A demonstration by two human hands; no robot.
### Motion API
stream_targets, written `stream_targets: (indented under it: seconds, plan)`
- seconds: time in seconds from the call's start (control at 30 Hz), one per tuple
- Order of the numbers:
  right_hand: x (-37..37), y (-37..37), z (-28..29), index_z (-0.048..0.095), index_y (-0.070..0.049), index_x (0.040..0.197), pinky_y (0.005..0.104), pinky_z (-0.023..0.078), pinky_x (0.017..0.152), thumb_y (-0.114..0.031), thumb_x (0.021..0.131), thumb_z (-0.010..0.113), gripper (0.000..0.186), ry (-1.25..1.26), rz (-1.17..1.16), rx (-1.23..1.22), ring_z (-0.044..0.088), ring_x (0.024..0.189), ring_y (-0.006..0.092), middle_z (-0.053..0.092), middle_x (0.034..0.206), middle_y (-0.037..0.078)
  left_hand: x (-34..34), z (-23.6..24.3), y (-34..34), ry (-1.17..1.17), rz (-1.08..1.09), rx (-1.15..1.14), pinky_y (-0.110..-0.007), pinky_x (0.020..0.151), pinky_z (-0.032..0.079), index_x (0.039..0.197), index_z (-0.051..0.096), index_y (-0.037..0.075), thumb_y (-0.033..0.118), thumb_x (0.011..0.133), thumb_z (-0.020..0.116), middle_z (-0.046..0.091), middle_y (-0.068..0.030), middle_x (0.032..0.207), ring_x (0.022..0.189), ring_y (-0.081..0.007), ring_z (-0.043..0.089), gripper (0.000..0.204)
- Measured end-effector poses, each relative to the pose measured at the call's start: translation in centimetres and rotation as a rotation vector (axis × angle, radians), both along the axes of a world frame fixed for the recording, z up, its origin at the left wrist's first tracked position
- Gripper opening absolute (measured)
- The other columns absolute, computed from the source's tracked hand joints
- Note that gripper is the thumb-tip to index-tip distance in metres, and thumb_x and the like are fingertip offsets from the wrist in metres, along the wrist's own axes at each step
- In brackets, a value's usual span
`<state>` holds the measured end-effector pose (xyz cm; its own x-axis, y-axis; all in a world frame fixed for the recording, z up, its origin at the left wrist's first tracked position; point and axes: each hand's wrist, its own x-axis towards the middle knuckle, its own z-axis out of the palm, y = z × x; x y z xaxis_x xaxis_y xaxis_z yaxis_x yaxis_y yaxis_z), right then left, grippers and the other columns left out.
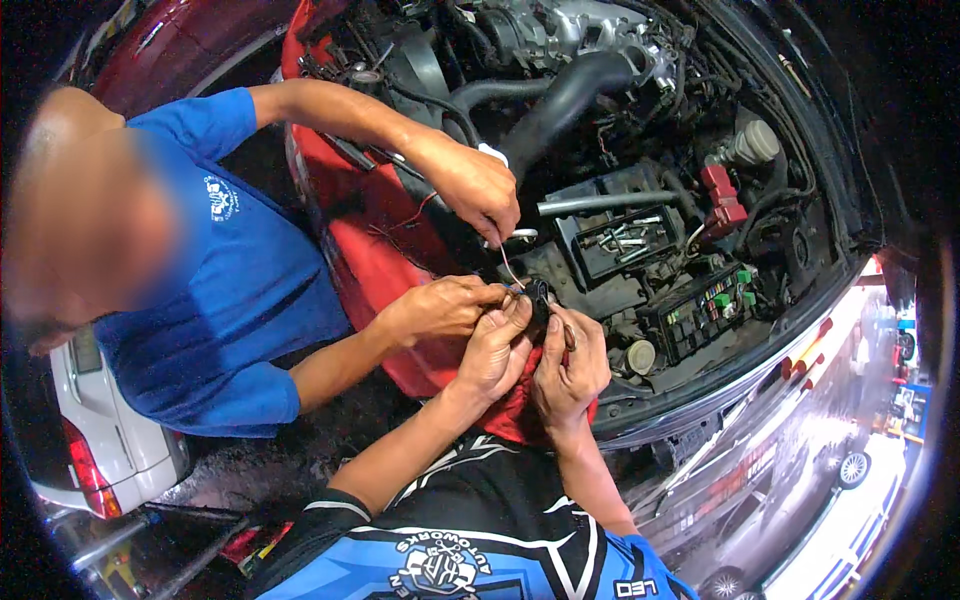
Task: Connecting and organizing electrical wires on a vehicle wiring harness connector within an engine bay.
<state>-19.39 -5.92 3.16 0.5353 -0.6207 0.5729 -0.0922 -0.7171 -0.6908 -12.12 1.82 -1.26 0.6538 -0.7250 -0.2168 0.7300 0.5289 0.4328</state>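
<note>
My left hand (497, 348) and my right hand (572, 370) meet over the front edge of an open engine bay. Between their fingertips sits a small black part (538, 294) that looks like a wiring connector; both hands are closed on it. From it a thin pale wire (509, 262) runs up to the co-worker's far hand (478, 192), which pinches it. The co-worker's other hand (440, 310) is beside my left hand, its fingertips close to the black part. Fingers hide much of that part.
A red cloth (522, 412) lies under my wrists on the red bumper (375, 265). Beyond are a black tray (628, 244) holding metal fasteners or tools, an open fuse box (712, 312), a red terminal cover (722, 202) and a thick black intake hose (570, 108). The co-worker in blue leans in from the left.
</note>
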Motion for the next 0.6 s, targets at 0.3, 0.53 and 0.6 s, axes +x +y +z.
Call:
stream_targets:
  seconds: [0.3,0.53,0.6]
  plan:
    - [-0.27,-0.06,0.02,0.074,0.002,0.109,0.0405,0.060,0.079,0.002,0.093,0.071,0.017,0.028,-0.012,0.003,0.073,0.090,0.0330,0.074,0.106,0.018,-0.09,0.33,-0.16,-0.006,0.005,0.023,-0.034,0.109,0.045,0.122,0.064,0.004,0.012,0.101,0.067,0.064,-0.0018,0.121,0.118,-0.0156,0.058,0.022]
    - [-0.40,-0.16,-0.18,0.074,0.003,0.110,0.0408,0.060,0.078,0.001,0.093,0.071,0.017,0.020,-0.024,0.004,0.073,0.089,0.0333,0.074,0.104,0.018,-0.24,0.76,-0.45,-0.009,0.034,0.026,-0.035,0.107,0.046,0.118,0.063,0.004,0.011,0.101,0.067,0.063,-0.0019,0.118,0.115,-0.0161,0.058,0.019]
    - [-0.38,-0.17,-0.11,0.074,0.003,0.110,0.0407,0.060,0.078,0.001,0.094,0.071,0.016,0.019,-0.025,0.003,0.073,0.089,0.0332,0.074,0.103,0.018,-0.19,0.84,-0.42,-0.006,0.029,0.031,-0.035,0.107,0.046,0.118,0.063,0.004,0.011,0.101,0.067,0.063,-0.0019,0.118,0.115,-0.0161,0.058,0.019]
